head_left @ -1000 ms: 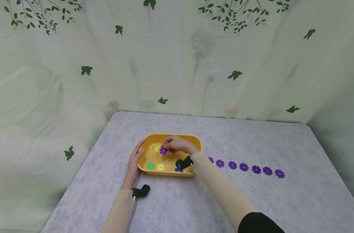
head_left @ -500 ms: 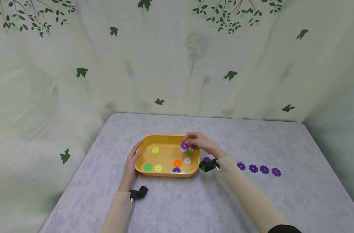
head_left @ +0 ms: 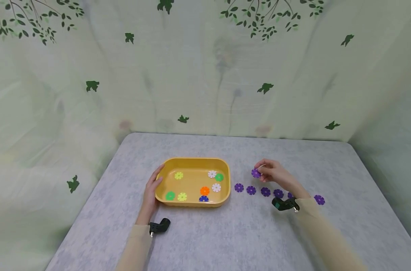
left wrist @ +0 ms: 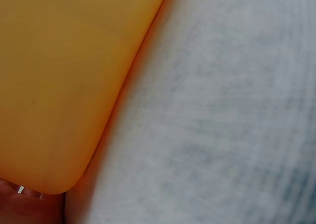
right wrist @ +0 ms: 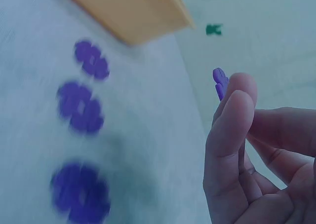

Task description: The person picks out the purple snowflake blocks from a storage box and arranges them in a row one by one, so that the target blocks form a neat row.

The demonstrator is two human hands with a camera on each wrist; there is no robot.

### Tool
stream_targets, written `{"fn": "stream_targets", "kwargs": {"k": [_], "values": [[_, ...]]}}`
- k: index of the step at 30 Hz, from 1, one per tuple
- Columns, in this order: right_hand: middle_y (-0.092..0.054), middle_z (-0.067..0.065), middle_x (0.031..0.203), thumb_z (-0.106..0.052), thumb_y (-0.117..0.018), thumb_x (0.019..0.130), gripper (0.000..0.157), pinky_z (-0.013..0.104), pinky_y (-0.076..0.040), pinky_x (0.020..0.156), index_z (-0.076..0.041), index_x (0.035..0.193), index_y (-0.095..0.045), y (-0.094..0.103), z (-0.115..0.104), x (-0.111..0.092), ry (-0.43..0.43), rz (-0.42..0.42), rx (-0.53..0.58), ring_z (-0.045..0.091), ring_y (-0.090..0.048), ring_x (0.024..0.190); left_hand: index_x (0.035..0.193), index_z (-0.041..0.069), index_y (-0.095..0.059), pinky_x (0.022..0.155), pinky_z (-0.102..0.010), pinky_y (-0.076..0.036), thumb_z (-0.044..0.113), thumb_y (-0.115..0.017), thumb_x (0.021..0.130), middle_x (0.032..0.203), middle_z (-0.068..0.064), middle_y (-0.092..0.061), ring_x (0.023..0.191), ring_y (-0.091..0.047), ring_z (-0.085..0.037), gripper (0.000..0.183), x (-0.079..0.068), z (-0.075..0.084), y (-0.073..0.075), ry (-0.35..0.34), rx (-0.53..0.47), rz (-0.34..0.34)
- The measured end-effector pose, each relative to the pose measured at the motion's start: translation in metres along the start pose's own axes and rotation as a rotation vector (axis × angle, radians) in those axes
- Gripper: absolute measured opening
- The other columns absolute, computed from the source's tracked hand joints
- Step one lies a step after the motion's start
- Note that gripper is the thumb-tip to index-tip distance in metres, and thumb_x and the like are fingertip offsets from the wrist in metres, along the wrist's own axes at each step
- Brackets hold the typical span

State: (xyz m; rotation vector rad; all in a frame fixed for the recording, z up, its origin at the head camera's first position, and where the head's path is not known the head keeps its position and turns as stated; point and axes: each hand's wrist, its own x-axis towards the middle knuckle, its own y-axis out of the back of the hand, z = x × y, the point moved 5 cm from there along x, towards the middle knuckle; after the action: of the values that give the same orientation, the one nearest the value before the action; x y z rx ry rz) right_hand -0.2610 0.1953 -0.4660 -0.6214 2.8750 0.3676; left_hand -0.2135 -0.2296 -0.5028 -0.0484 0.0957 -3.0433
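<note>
My right hand (head_left: 276,175) pinches a purple flower-shaped disc (head_left: 255,173) between thumb and fingertips, raised over the table right of the yellow tray (head_left: 191,204). In the right wrist view only a sliver of that disc (right wrist: 219,81) shows past the fingertips. Below the hand runs a row of several purple flower-shaped discs (head_left: 250,190), part of it hidden by the right wrist. My left hand (head_left: 151,192) holds the tray at its left side, thumb at the rim and fingers along the far-left corner. The left wrist view shows the tray's wall (left wrist: 59,86) with fingers at its bottom corner.
Inside the tray lie flower-shaped discs in other colours: yellow (head_left: 179,175), green (head_left: 170,195), orange (head_left: 204,191), white (head_left: 216,187) and blue (head_left: 203,198). A grey mottled table (head_left: 205,241) carries everything, with a leaf-patterned curtain (head_left: 191,75) behind it.
My right hand has lifted the purple disc from inside the tray and carried it right, past the tray's rim to above the row. The left hand keeps its place on the tray.
</note>
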Motion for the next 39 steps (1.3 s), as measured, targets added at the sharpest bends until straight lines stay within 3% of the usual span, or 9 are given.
{"fn": "stream_targets", "kwargs": {"k": [9,19,25,29,33,36,39], "values": [[-0.058,0.010,0.086,-0.016,-0.047,0.101,0.031,0.028,-0.054,0.064,0.009,0.120,-0.046,0.054,0.044,-0.057,-0.059,0.084,0.037,0.014,-0.058,0.069,0.146,0.014,-0.041,0.114,-0.032,-0.019,0.016,-0.038,0.104,0.152,0.001,-0.033,0.140,-0.024,-0.013,0.043,-0.001,0.001,-0.003,0.010,0.000,0.002],[-0.059,0.004,0.089,-0.013,-0.045,0.102,0.028,0.025,-0.055,0.065,0.010,0.116,-0.049,0.099,0.072,-0.110,-0.056,0.193,0.044,0.012,-0.059,0.071,0.145,0.013,-0.041,0.113,-0.029,-0.021,0.014,-0.038,0.103,0.151,0.002,-0.034,0.139,-0.026,-0.012,0.042,-0.001,0.000,-0.003,0.016,-0.019,0.013],[-0.061,-0.002,0.089,-0.012,-0.046,0.101,0.016,0.024,-0.056,0.066,-0.009,0.107,-0.061,0.125,0.086,-0.138,-0.044,0.251,0.063,0.012,-0.061,0.072,0.146,0.012,-0.041,0.114,-0.031,-0.019,0.014,-0.038,0.103,0.152,0.001,-0.033,0.139,-0.024,-0.013,0.043,-0.001,0.002,-0.003,0.002,-0.029,0.001],[-0.062,-0.004,0.088,-0.011,-0.047,0.101,0.020,0.023,-0.056,0.065,-0.019,0.102,-0.064,0.138,0.094,-0.152,-0.043,0.270,0.085,0.013,-0.062,0.071,0.147,0.012,-0.039,0.115,-0.031,-0.018,0.014,-0.038,0.103,0.152,0.001,-0.032,0.140,-0.023,-0.012,0.043,-0.003,0.005,-0.003,0.010,-0.023,-0.005],[-0.061,-0.003,0.089,-0.010,-0.045,0.102,0.021,0.025,-0.056,0.065,0.002,0.110,-0.059,0.144,0.102,-0.160,-0.104,0.310,0.013,0.013,-0.063,0.071,0.147,0.011,-0.039,0.115,-0.032,-0.018,0.013,-0.037,0.104,0.153,0.001,-0.031,0.140,-0.023,-0.012,0.043,-0.002,0.005,-0.003,0.013,-0.019,-0.005],[-0.060,0.001,0.091,-0.010,-0.042,0.102,0.034,0.026,-0.057,0.066,0.020,0.118,-0.043,0.146,0.106,-0.163,-0.162,0.337,-0.069,0.014,-0.064,0.072,0.147,0.012,-0.040,0.114,-0.031,-0.018,0.014,-0.037,0.104,0.152,0.001,-0.032,0.140,-0.023,-0.012,0.043,-0.001,0.002,-0.002,0.006,-0.018,-0.005],[-0.061,0.006,0.091,-0.010,-0.039,0.103,0.039,0.027,-0.057,0.066,0.024,0.123,-0.036,0.146,0.108,-0.165,-0.199,0.347,-0.117,0.015,-0.065,0.072,0.146,0.011,-0.040,0.114,-0.031,-0.019,0.015,-0.039,0.103,0.152,0.000,-0.032,0.140,-0.024,-0.014,0.043,-0.001,0.001,-0.002,0.000,-0.017,0.001]]}}
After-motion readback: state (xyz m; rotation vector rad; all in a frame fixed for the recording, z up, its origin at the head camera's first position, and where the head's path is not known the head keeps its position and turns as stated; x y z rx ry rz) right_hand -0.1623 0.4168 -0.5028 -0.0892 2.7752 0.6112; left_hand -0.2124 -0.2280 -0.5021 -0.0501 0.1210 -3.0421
